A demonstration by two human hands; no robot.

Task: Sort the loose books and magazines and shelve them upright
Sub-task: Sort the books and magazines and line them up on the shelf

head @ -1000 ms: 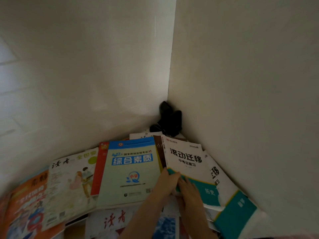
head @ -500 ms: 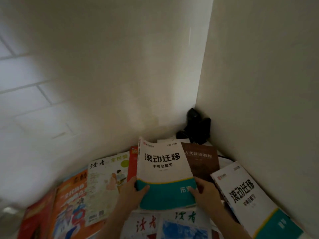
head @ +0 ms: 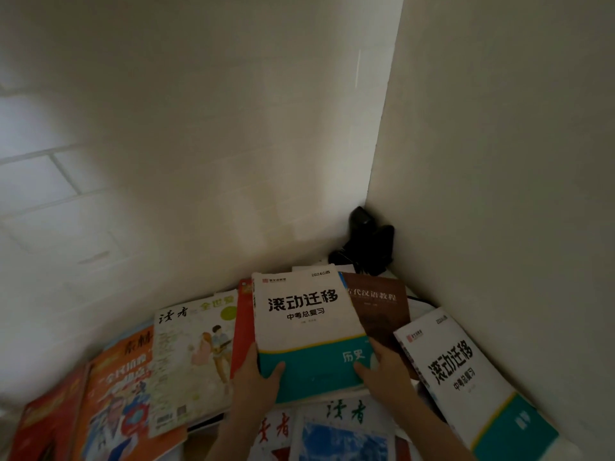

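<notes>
Workbook [head: 307, 324] (white over teal) sits lower centre of the frame; I see my left hand [head: 256, 382] and right hand [head: 386, 372] gripping its bottom corners, magazines [head: 196, 354] spread left.

The workbook [head: 306, 324] lies between the magazine [head: 196, 357] (left) and a second workbook [head: 466, 384], atop other books.

White-and-teal workbook [head: 306, 327], brown book [head: 379, 311]

Left hand [head: 258, 377], right hand [head: 386, 371] grip white-teal book [head: 306, 327] edges
</notes>
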